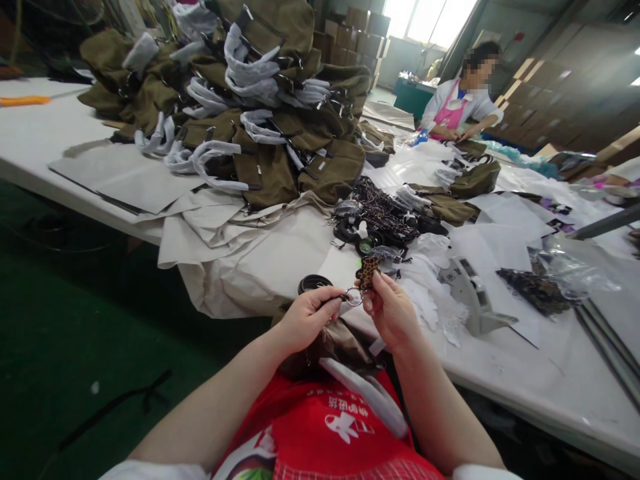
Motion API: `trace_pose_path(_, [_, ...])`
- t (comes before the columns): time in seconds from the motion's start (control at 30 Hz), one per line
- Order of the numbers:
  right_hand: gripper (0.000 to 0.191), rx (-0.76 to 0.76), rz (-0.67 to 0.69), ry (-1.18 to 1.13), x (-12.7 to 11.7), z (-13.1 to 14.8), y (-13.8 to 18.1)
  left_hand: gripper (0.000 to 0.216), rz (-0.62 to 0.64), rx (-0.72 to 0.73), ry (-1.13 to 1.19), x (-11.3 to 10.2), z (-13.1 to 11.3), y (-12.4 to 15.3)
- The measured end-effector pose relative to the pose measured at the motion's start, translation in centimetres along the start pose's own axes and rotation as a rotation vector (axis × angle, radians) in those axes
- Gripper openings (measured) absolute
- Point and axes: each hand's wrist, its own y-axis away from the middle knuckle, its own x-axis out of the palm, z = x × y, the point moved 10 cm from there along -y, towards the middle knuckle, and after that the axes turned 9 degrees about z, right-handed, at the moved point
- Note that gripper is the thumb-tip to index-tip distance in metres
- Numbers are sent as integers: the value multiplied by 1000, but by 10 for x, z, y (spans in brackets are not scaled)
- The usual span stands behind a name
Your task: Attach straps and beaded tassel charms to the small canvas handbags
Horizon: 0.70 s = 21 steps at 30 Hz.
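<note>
A leopard-print, bear-shaped charm is pinched between the thumb and fingers of my right hand. A metal key ring hangs between my two hands, beside the charm. My left hand is closed at the ring's left side, with a small dark piece showing at its fingertips. Below my hands, an olive-brown bag rests against my red apron, at the table's edge. One of its handles, wrapped in white, lies over the apron. A coiled black strap sits just beyond my left hand.
Olive bags with wrapped handles are piled at the back left. Dark patterned straps lie in a heap ahead. A grey tape dispenser and white paper sheets are at right. Across the table, a person in a pink apron handles a bag.
</note>
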Motion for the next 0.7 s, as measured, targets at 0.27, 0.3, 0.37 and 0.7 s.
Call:
trace_pose_path(0.27, [24,-45,2,27,-2,5,7,41,-91,-114,325,-6,16,3])
trace_pose_path(0.3, [24,-55,4,44,-2,7,8,41,-116,-111,343,-9,16,3])
trace_pose_path(0.37, [23,-76,10,85,-4,8,9,40,-156,-99,343,-13,14,3])
trace_pose_path(0.7, [36,-421,-113,967,9,53,28,32,-198,-39,150,-18,3,8])
